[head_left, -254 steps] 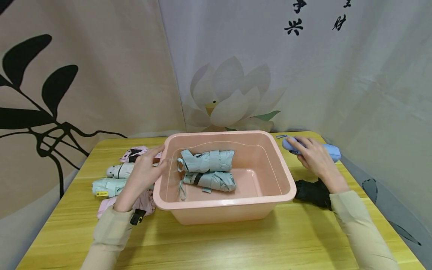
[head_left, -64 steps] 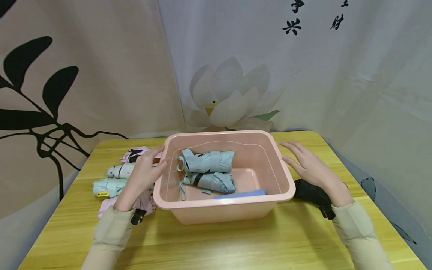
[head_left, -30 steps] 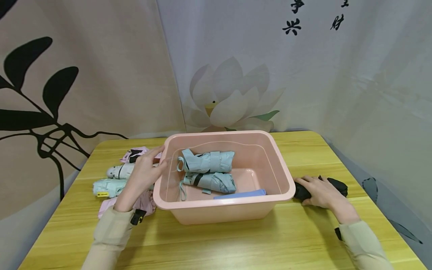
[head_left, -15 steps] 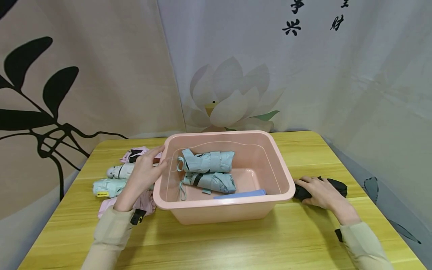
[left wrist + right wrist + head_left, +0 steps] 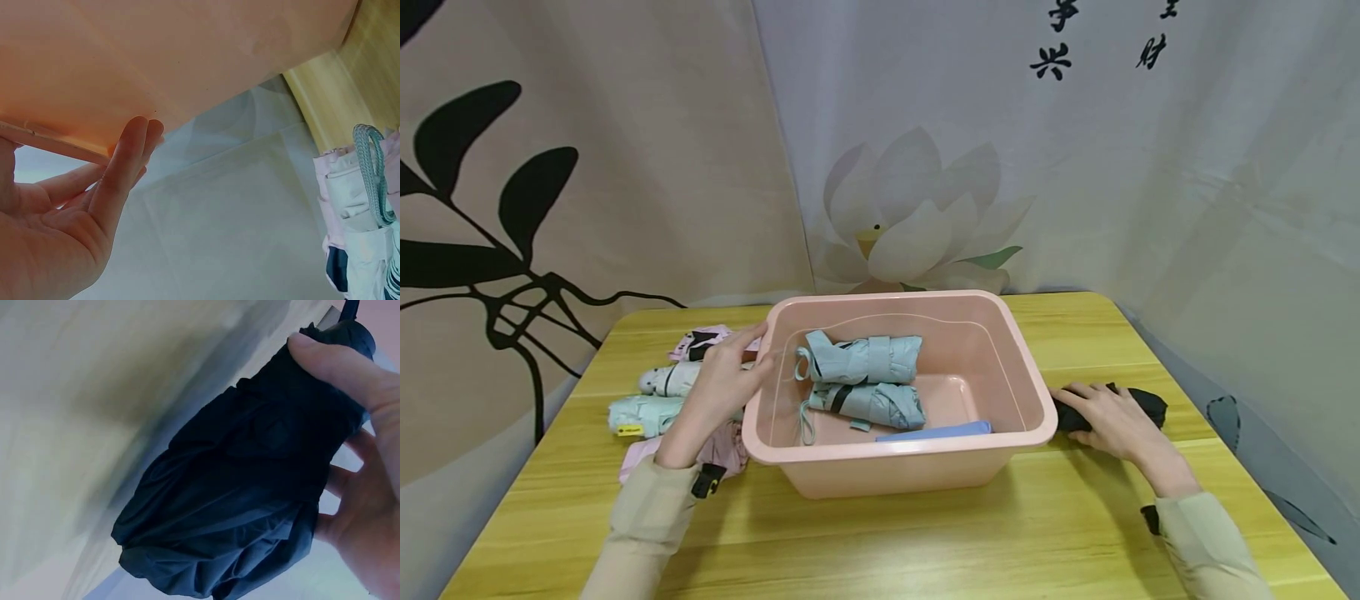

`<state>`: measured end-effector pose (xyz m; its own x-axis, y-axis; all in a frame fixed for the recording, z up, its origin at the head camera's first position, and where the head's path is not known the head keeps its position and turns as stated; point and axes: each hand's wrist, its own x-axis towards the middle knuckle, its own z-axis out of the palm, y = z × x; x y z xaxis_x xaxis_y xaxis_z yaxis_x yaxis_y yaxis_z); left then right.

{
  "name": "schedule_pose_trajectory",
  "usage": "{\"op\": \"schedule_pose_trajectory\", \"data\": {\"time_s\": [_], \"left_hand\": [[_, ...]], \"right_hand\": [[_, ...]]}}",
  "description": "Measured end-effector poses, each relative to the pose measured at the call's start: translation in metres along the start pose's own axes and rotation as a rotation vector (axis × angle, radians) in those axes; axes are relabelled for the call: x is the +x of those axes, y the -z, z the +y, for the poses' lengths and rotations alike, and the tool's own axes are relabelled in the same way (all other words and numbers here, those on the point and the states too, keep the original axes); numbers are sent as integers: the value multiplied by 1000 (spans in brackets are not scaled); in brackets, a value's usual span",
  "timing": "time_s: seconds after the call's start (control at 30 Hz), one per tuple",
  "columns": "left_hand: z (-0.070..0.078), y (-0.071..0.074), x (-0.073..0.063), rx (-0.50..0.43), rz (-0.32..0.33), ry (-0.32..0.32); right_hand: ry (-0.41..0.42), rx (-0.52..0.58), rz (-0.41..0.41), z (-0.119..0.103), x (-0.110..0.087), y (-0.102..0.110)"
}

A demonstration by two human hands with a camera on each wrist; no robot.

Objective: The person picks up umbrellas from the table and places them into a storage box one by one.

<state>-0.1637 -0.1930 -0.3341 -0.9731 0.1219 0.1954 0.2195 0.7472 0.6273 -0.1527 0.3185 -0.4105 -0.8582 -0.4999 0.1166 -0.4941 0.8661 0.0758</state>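
Note:
My left hand [image 5: 724, 383] holds the left rim of a pink plastic basin [image 5: 902, 479]; in the left wrist view its thumb and fingers lie on either side of the rim [image 5: 56, 145]. Two folded light-blue umbrellas [image 5: 880, 358] lie inside, one in front of the other. A blue umbrella [image 5: 936, 432] lies along the basin's near wall, partly hidden by it. To the right of the basin, my right hand [image 5: 1116, 425] grips a folded black umbrella [image 5: 244, 469], the thumb on one side and fingers on the other. In the right wrist view the umbrella's shadow falls on the table beside it.
Left of the basin, several folded umbrellas lie in a row on the wooden table [image 5: 910, 550]: a pink-and-black one [image 5: 696, 342], a white one [image 5: 662, 381], a mint one [image 5: 643, 414] and a pink one [image 5: 722, 450]. A printed curtain [image 5: 700, 167] hangs behind.
The blue umbrella went from the table's right side into the basin. My right hand then came down onto the black umbrella, which has shifted slightly. My left hand stays on the rim.

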Motion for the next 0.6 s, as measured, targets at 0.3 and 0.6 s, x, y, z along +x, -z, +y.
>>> {"op": "schedule_pose_trajectory", "data": {"time_s": [0.3, 0.6], "left_hand": [[-1, 0, 0, -7, 0, 2], [0, 0, -1, -15, 8, -4]], "right_hand": [[-10, -31, 101, 5, 3, 9], [-23, -41, 170, 8, 5, 21]]}}
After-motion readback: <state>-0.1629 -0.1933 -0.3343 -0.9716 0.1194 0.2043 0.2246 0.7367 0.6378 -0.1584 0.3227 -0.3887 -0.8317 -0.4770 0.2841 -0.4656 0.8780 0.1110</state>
